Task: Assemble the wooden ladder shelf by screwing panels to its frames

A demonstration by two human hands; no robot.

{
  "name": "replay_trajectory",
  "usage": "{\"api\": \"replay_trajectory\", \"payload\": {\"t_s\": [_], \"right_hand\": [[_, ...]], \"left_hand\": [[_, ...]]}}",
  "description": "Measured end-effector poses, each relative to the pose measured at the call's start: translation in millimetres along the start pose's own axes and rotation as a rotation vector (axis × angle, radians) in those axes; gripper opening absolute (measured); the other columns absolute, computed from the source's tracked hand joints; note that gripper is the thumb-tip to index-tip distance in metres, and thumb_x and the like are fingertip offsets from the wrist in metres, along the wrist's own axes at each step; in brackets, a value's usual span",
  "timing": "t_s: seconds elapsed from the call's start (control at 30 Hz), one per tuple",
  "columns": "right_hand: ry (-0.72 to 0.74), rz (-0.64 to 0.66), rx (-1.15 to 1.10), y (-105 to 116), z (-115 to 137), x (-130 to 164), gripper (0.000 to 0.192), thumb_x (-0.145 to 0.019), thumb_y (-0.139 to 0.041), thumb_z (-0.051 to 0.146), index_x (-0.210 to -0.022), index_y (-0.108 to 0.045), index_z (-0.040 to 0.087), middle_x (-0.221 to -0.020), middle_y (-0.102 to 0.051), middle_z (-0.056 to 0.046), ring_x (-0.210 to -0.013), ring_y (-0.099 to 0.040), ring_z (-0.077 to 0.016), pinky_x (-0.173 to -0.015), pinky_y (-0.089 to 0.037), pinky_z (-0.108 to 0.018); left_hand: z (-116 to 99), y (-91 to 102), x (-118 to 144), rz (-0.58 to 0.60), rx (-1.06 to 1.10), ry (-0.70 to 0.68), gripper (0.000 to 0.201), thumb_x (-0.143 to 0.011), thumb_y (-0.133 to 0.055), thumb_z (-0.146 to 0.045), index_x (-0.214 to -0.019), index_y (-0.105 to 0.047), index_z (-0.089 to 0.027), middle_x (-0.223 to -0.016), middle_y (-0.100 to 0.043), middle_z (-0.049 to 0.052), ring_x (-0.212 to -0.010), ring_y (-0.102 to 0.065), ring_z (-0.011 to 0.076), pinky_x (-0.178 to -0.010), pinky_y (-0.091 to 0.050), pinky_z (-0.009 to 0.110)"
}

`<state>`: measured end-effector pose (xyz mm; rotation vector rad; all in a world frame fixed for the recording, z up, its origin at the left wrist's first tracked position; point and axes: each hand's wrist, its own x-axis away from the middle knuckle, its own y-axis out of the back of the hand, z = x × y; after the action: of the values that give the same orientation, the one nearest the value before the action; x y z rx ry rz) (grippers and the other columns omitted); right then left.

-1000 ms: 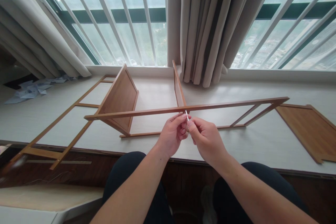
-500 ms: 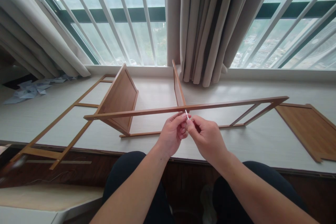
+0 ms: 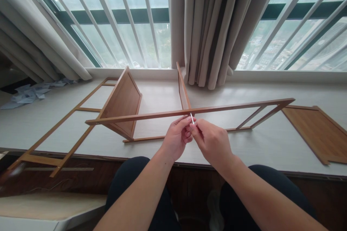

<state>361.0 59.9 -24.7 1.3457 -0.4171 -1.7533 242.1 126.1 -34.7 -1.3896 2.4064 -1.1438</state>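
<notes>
Below the wooden frame rail (image 3: 189, 111), both hands pinch a small metal pin (image 3: 192, 118).
Left hand (image 3: 177, 140) and right hand (image 3: 213, 143) meet, fingertips closed on it.

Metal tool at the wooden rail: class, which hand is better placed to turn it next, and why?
Probably the right hand: its fingertips pinch the metal tool just below the wooden rail, while the left hand steadies beside it.

A partly assembled brown wooden rack frame (image 3: 130, 106), a flat brown panel (image 3: 314, 130) and crumpled pale papers (image 3: 29, 92) are borne by the wide pale wood-grain window ledge (image 3: 271, 148).
</notes>
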Motion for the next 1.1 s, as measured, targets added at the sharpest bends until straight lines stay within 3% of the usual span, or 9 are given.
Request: {"api": "replay_trajectory", "payload": {"t_s": [0.17, 0.43, 0.63, 0.93, 1.1], "right_hand": [[0.024, -0.053, -0.001, 0.4, 0.4, 0.9, 0.029, -0.106, -0.049, 0.030, -0.079, -0.058, 0.021, -0.068, -0.062, -0.001, -0.059, -0.052, -0.0136, -0.059, -0.034, -0.028], [0.020, -0.147, -0.179, -4.6, -11.3, 4.2, 0.012, -0.102, -0.060, 0.024, -0.102, -0.071, 0.021, -0.081, -0.070, -0.005, -0.072, -0.064, -0.0165, -0.069, -0.049, -0.029], [0.120, -0.186, -0.221, -7.6, -13.7, 5.7, 0.027, -0.099, -0.062, 0.016, -0.122, -0.074, 0.023, -0.094, -0.076, -0.008, -0.082, -0.070, -0.0178, -0.075, -0.055, -0.030], [0.132, -0.151, -0.246, -7.1, -16.1, 4.4, 0.035, -0.102, -0.054, 0.014, -0.122, -0.078, 0.030, -0.087, -0.075, -0.005, -0.078, -0.070, -0.0157, -0.073, -0.057, -0.028], [0.142, -0.187, -0.265, -8.2, -17.0, 6.0, 0.037, -0.099, -0.060, 0.013, -0.131, -0.073, 0.028, -0.095, -0.077, -0.007, -0.087, -0.072, -0.0182, -0.078, -0.059, -0.031]], "left_hand": [[-1.1, 0.4, 0.0, -0.002, -0.015, 0.008, 0.028, -0.075, -0.085, -0.034, -0.086, -0.074, -0.011, -0.062, -0.044, -0.005, -0.051, -0.036, 0.0037, -0.042, -0.023, 0.017], [-0.3, 0.2, 0.2, 0.014, 0.006, 0.008, 0.031, -0.073, -0.088, -0.036, -0.080, -0.068, -0.013, -0.062, -0.045, -0.006, -0.051, -0.035, 0.0034, -0.041, -0.022, 0.017], [0.7, 0.8, -1.1, 0.007, 0.008, -0.001, 0.028, -0.074, -0.087, -0.032, -0.084, -0.068, -0.013, -0.062, -0.044, -0.006, -0.052, -0.036, 0.0036, -0.042, -0.022, 0.016], [-0.3, 1.1, -1.8, 0.019, -0.021, -0.002, 0.029, -0.074, -0.086, -0.035, -0.086, -0.071, -0.013, -0.062, -0.041, -0.007, -0.052, -0.034, 0.0038, -0.042, -0.022, 0.016], [-0.2, 1.6, -1.9, 0.007, -0.003, 0.000, 0.029, -0.074, -0.087, -0.034, -0.088, -0.072, -0.013, -0.063, -0.043, -0.006, -0.052, -0.034, 0.0033, -0.043, -0.023, 0.015]]}}
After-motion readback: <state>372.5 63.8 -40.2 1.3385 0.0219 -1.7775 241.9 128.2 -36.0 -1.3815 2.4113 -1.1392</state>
